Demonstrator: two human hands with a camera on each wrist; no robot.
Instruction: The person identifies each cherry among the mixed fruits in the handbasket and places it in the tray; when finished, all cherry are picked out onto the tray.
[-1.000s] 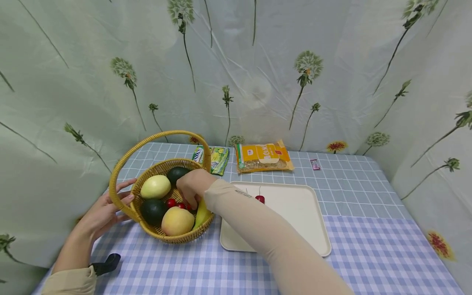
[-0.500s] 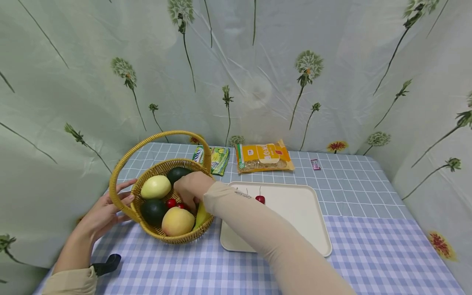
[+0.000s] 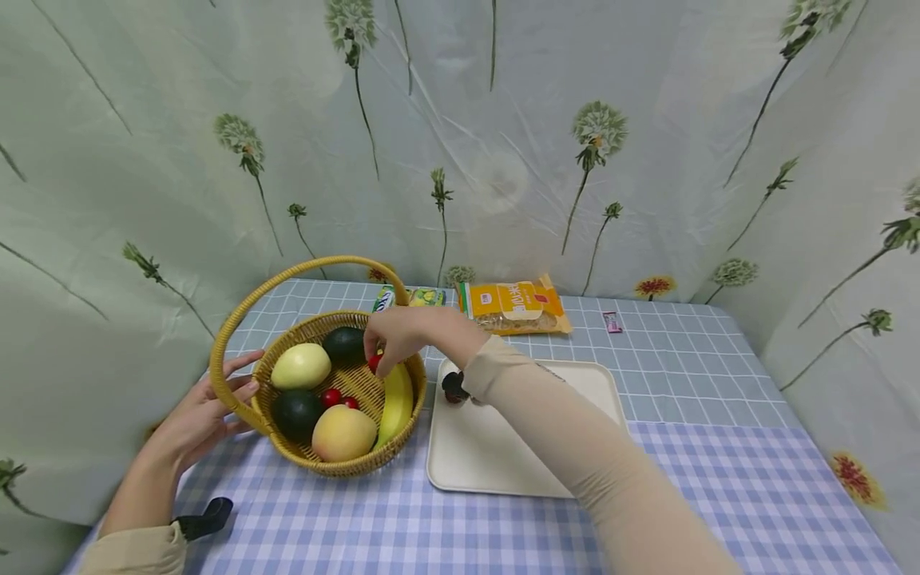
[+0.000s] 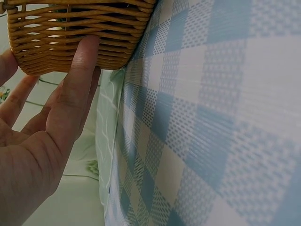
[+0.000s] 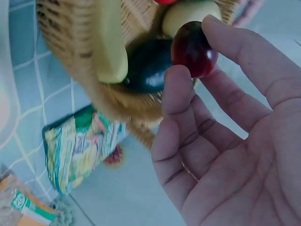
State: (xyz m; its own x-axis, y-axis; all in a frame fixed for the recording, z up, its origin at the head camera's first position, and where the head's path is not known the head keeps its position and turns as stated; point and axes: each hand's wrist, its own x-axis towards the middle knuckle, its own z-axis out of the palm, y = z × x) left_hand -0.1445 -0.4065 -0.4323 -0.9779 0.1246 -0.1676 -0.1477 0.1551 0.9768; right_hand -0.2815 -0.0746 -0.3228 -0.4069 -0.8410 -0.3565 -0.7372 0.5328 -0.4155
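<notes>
My right hand pinches a dark red cherry between thumb and fingertips, above the far right side of the wicker basket. My left hand rests its extended fingers against the basket's left side; the left wrist view shows a fingertip on the woven wall. Inside the basket lie two dark green oval fruits, one nearer and one at the back, a pale yellow oval fruit, a peach, a banana and two red cherries.
The basket's tall handle arches over its left part. To its right is a cream tray, partly covered by my right sleeve. Behind stand an orange grain bag, a green packet and a small pink sachet.
My right hand has risen from among the fruit and moved toward the basket's far right side, bringing up a cherry. My left hand has stayed at the basket's side.
</notes>
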